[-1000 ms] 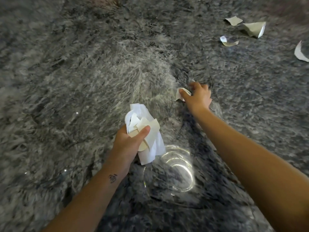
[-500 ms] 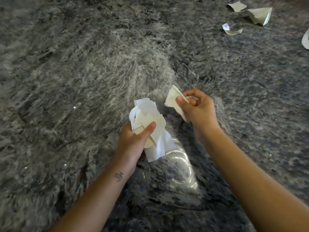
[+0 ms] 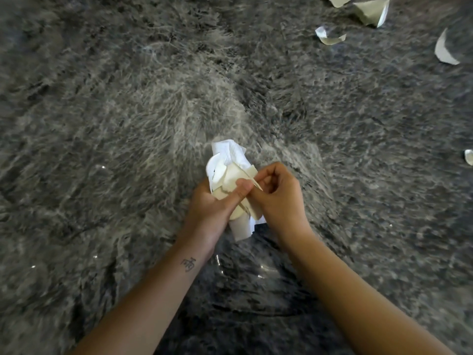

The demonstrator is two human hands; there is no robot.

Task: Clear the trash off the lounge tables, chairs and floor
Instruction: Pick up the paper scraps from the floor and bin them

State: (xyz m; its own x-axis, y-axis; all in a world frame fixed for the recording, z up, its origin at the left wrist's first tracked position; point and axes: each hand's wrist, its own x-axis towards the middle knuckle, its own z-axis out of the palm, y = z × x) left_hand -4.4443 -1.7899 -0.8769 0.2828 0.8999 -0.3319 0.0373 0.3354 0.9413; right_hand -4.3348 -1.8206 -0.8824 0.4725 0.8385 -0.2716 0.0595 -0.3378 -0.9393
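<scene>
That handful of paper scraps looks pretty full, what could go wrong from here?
1. The bundle of scraps in the left hand is loose, so a piece might slip back onto the shaggy rug while the right hand tucks another in.
2. Small scraps far off could be missed.

**One mark, no print**

A small dark tattoo [image 3: 188, 264], shaped like a character, sits on the inner left wrist, lower centre of the frame; its meaning cannot be made out. Nothing else carries readable text.

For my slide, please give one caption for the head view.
Both hands press paper scraps into one wad above a grey rug.
</scene>
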